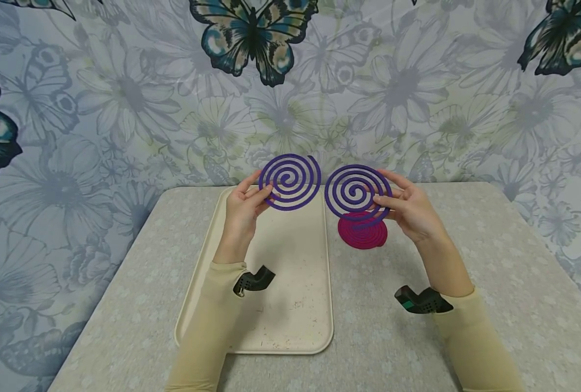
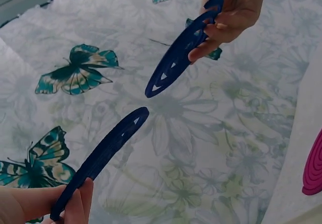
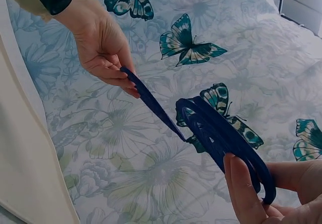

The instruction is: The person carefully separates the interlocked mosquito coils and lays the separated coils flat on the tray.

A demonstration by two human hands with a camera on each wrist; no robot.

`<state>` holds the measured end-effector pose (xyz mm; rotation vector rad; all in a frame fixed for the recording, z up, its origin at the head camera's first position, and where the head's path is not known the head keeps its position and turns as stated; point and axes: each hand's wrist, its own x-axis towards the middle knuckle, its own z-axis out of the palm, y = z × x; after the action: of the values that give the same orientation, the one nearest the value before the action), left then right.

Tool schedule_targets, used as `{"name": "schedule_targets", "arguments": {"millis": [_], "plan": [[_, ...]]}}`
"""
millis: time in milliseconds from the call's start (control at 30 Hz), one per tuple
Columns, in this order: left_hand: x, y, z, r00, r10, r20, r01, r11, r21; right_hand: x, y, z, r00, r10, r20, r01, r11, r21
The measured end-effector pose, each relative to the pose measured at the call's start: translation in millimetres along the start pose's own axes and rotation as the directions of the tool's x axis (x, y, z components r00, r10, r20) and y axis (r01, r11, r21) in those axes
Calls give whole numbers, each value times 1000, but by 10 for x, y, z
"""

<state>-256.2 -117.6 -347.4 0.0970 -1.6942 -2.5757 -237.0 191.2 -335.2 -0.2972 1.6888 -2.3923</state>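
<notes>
Hands each pinch purple spiral near outer rim; narrow gap between; tray, pink coil on table.

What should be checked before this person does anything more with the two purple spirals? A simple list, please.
1. Left grip holds the left purple spiral: ok, pinched at its edge.
2. Right grip holds the right purple spiral: ok, fingers and thumb around its side.
3. Purple spirals apart: ok, a narrow gap shows in the head view.
4. Pink spiral off the tray: ok, it lies on the table to the tray's right.
5. Tray surface unmarked: not ok, small specks or marks show.
6. Pink spiral single, not stacked: cannot tell.
</notes>
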Motion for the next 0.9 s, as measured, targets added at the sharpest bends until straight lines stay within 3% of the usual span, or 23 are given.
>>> {"name": "schedule_targets", "arguments": {"millis": [200, 433, 567, 733, 900], "plan": [[154, -76, -126, 992, 14, -122, -15, 1000, -3, 21, 16, 20, 999, -3, -34, 4, 1000, 21], [395, -291, -379, 960, 31, -277, -29, 1000, 12, 46, 55, 44, 999, -2, -42, 2, 1000, 8], [510, -434, -583, 952, 46, -302, -36, 999, 37, 55, 68, 53, 999, -3, -51, 3, 1000, -11], [611, -558, -852, 947, 17, -321, 3, 998, 61, 79, 104, 73, 998, 16, -55, -18, 999, -46], [704, -667, -1008, 931, 19, -365, 10, 997, 79, 108, 162, 102, 997, 44, -58, -47, 997, -60]]}}
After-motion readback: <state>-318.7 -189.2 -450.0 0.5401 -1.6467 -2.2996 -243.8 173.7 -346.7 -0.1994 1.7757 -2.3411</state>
